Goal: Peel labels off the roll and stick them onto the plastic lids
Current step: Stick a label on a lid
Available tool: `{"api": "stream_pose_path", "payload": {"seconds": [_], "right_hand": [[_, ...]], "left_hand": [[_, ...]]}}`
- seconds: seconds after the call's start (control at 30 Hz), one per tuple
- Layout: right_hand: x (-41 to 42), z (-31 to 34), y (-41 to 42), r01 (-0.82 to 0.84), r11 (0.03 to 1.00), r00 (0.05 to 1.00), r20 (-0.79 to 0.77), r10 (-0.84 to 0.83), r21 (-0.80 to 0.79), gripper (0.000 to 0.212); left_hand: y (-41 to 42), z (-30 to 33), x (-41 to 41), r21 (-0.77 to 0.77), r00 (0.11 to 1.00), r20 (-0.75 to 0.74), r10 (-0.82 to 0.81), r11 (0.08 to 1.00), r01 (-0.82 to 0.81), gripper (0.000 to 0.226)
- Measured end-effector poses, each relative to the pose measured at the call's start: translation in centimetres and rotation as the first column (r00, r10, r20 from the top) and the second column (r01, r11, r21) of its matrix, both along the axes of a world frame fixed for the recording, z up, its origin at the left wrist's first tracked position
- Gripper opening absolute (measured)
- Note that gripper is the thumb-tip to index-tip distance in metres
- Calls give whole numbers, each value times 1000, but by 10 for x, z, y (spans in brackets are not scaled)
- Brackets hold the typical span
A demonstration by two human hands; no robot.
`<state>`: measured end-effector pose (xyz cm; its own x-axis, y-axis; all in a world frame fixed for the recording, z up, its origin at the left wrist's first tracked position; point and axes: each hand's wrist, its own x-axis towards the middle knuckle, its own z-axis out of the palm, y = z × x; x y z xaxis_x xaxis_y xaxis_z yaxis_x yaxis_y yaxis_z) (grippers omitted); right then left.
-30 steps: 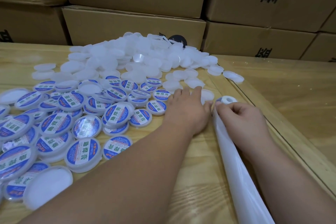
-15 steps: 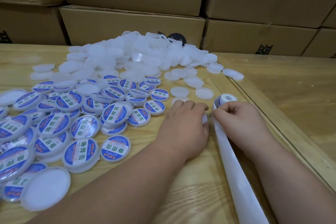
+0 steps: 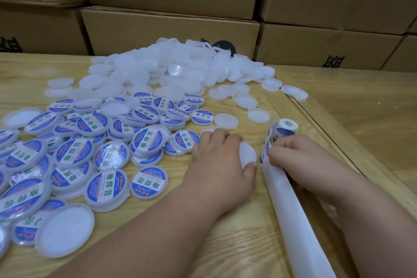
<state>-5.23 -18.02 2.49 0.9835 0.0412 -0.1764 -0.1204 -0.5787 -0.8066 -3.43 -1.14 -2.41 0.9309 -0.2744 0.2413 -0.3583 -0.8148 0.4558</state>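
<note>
The left hand (image 3: 222, 160) holds a blank round white plastic lid (image 3: 247, 155) flat on the wooden bench (image 3: 237, 239); the right hand (image 3: 300, 156) pinches a blue label (image 3: 266, 145) at the small white label roll (image 3: 284, 130). Next, probably: peel it free, press it centred on the lid.

A blank white lid (image 3: 247, 155) is held flat on the wooden worktop (image 3: 225, 244) under the left hand (image 3: 220, 165). Just right of it, the label strip (image 3: 267, 144) is pinched by the right hand (image 3: 300, 158), with the label roll (image 3: 285, 127) just beyond. Empty backing paper (image 3: 297, 221) trails toward the near edge. Labelled lids (image 3: 90, 153) are spread at the left; unlabelled lids (image 3: 171, 70) are heaped farther back, before stacked cardboard boxes (image 3: 171, 27).
</note>
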Motion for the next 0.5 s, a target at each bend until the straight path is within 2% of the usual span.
{"api": "stream_pose_path", "payload": {"seconds": [0.07, 0.17, 0.27, 0.37, 0.5], "right_hand": [[1, -1, -1, 2, 1000, 1000, 5, -2, -21, 35], [5, -9, -1, 95, 992, 988, 130, -83, -86, 41], [7, -12, -1, 111, 993, 981, 165, -103, -43, 38], [6, -12, 0, 90, 996, 975, 205, -90, 10, 33], [6, -14, 4, 90, 995, 957, 274, -98, 43, 31]], "left_hand": [[2, 1, 1, -46, 1000, 15, -13, 999, 14, 58], [3, 3, 1, -99, 997, 58, -45, 994, 50, 53], [2, 6, 2, -240, 993, 74, -97, 964, 112, 39], [2, 9, 4, -503, 994, 35, -102, 858, 105, 26], [4, 10, 6, -677, 998, -19, -65, 735, 35, 19]]}}
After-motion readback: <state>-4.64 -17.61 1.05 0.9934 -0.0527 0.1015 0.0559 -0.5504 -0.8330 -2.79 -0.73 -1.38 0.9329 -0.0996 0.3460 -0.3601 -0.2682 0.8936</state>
